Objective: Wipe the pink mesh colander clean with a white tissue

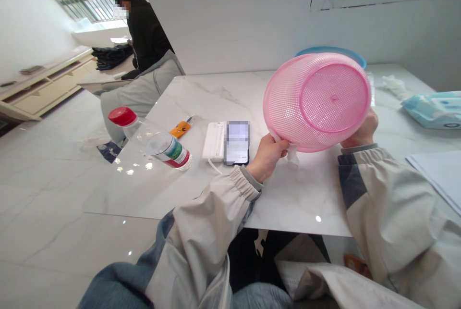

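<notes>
A pink mesh plastic basket [283, 102] is held up tilted over the table, its round base facing me. At its lower left rim my left hand [268, 157] is closed, thumb on the rim, with a white wipe [293, 157] bunched under the fingers and hanging down. My right hand [362, 131] grips the basket's right side; most of its fingers are hidden behind the mesh. Behind the basket a blue basket [331, 50] shows only its upper rim. A phone [236, 143] with a lit screen lies left of my left hand, beside a white power bank [213, 142].
A clear bottle with a red cap [122, 116] stands at the table's left, near an orange keychain-like item [180, 129]. On the right are a blue wipes pack [434, 109], a crumpled tissue [394, 85] and white paper [437, 174]. A person in black [147, 35] sits beyond.
</notes>
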The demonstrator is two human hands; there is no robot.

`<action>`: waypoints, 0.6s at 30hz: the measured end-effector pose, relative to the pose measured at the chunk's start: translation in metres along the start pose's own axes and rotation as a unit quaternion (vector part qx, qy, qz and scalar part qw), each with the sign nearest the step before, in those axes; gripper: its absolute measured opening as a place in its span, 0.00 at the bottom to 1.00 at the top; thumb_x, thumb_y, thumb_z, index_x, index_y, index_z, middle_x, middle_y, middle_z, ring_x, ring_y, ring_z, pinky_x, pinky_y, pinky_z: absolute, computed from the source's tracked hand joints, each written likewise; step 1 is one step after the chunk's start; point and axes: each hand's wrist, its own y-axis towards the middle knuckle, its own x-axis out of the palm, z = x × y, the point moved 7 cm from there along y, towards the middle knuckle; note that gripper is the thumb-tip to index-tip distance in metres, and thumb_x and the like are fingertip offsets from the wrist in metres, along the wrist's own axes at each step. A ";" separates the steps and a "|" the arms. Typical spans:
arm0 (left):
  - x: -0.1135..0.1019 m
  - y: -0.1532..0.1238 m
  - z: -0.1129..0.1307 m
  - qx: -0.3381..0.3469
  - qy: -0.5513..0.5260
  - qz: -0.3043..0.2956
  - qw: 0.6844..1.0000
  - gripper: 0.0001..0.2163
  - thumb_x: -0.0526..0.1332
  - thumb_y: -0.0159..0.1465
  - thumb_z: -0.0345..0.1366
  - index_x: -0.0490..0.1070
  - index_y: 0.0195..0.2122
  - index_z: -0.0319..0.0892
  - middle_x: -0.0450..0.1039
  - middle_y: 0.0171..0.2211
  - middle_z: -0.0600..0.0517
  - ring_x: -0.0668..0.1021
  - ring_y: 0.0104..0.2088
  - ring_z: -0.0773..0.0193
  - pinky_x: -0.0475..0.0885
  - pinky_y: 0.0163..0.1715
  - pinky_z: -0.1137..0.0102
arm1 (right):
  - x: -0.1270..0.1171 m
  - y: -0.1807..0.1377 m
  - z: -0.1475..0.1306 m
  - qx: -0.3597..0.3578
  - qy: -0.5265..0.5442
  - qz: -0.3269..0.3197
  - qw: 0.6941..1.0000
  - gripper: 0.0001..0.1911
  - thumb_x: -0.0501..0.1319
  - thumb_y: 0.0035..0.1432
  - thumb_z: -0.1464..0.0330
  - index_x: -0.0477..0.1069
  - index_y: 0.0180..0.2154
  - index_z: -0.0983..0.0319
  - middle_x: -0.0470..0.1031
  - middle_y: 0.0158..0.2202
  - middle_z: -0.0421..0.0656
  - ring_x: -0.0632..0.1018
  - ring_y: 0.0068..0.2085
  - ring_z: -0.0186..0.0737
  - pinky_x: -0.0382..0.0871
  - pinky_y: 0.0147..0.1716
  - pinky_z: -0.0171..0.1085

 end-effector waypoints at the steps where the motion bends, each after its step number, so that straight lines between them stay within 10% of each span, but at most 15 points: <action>1: 0.000 0.000 0.000 0.001 -0.004 -0.001 1.000 0.07 0.62 0.52 0.26 0.65 0.29 0.41 0.63 0.24 0.57 0.61 0.24 0.73 0.54 0.26 0.70 | -0.001 0.001 0.000 -0.001 0.003 0.003 1.000 0.12 0.58 0.57 0.73 0.67 0.21 0.61 0.64 0.25 0.41 0.68 0.28 0.35 0.69 0.27 0.33; 18: 0.009 -0.003 -0.006 -0.044 -0.032 -0.066 0.996 0.05 0.64 0.54 0.25 0.68 0.27 0.39 0.65 0.25 0.55 0.64 0.24 0.72 0.58 0.27 0.70 | 0.003 -0.012 -0.001 0.021 -0.043 0.031 0.998 0.08 0.61 0.49 0.71 0.63 0.22 0.60 0.59 0.23 0.37 0.66 0.27 0.33 0.70 0.29 0.32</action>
